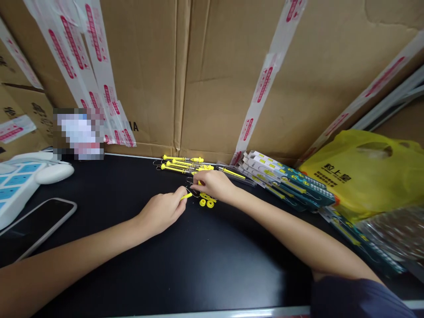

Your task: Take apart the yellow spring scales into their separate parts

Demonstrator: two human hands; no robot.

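My left hand is closed round a short yellow rod-shaped piece, which sticks out between thumb and forefinger. Just to the right, my right hand reaches down with its fingers pinched together among thin metal hooks. A bit of yellow shows at those fingertips, but what they hold is mostly hidden. Below the right hand lie small yellow rings and other small yellow parts. Behind both hands, several slim yellow spring scales with wire hooks lie in a loose pile on the black tabletop.
Large taped cardboard boxes wall off the back. Printed packages are stacked at right, beside a yellow plastic bag and a clear plastic-wrapped bundle. At left are a phone, a white power strip and a white mouse-shaped object.
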